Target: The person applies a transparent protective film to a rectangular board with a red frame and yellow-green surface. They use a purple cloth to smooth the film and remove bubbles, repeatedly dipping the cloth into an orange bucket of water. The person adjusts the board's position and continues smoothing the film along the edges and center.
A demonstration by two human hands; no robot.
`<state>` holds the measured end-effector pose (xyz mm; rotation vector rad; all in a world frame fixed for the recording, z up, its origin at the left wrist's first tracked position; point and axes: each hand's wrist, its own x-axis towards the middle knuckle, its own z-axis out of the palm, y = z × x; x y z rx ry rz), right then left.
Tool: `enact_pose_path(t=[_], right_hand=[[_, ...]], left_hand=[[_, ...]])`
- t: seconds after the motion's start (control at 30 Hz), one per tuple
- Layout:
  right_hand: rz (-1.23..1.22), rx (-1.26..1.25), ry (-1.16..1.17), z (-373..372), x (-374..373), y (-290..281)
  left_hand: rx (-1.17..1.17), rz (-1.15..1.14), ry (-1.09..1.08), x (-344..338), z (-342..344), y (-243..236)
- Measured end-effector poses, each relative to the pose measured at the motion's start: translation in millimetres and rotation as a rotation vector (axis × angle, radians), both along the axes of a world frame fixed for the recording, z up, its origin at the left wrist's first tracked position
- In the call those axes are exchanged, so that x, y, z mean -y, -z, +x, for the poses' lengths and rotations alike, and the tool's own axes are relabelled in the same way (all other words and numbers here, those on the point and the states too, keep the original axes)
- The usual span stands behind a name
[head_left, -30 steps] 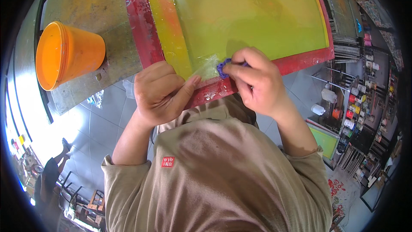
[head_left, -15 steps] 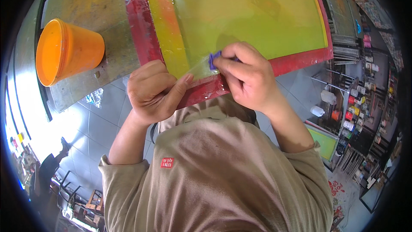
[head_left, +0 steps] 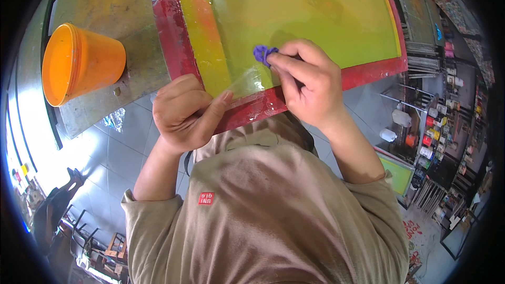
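A large screen-printing frame (head_left: 368,73) with red edges and yellow-green mesh (head_left: 294,16) lies before me, its near edge close to my body. My left hand (head_left: 184,110) grips its near left corner, fingers curled and thumb along the edge. Between the thumb and index finger of my right hand (head_left: 313,84) is a small crumpled purple cloth (head_left: 263,54), held over the mesh near that edge. A pale, see-through patch (head_left: 247,81) shows on the mesh between my hands.
An orange bucket (head_left: 87,63) lies tilted in view on the stained table (head_left: 131,16) at left. Shelving with bottles and paint containers (head_left: 431,131) stands at right, near another green screen (head_left: 397,173). A person's legs (head_left: 58,197) show at lower left.
My right hand has moved the purple cloth slightly away from me, up off the frame's near edge area. My left hand stays almost in place at the corner.
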<state>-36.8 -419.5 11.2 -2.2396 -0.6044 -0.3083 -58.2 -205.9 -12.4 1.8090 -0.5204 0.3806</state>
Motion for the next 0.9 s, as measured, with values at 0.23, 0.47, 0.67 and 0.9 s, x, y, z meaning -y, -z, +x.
enact_pose_path(t=[0.23,0.47,0.67,0.9], right_hand=[[-0.020,-0.094,-0.305,-5.9,3.4,-7.8],[-0.058,-0.154,-0.356,-7.0,11.2,-11.9],[-0.086,-0.004,-0.094,-3.5,8.6,-5.5],[-0.303,-0.292,0.067,-34.7,46.5,-23.4]], left_hand=[[0.002,-0.029,-0.006,2.5,-1.3,1.1],[0.012,-0.049,-0.011,2.8,-1.8,2.7],[0.008,-0.063,-0.024,3.1,-2.2,4.7],[0.016,-0.076,-0.040,5.0,-2.0,2.9]])
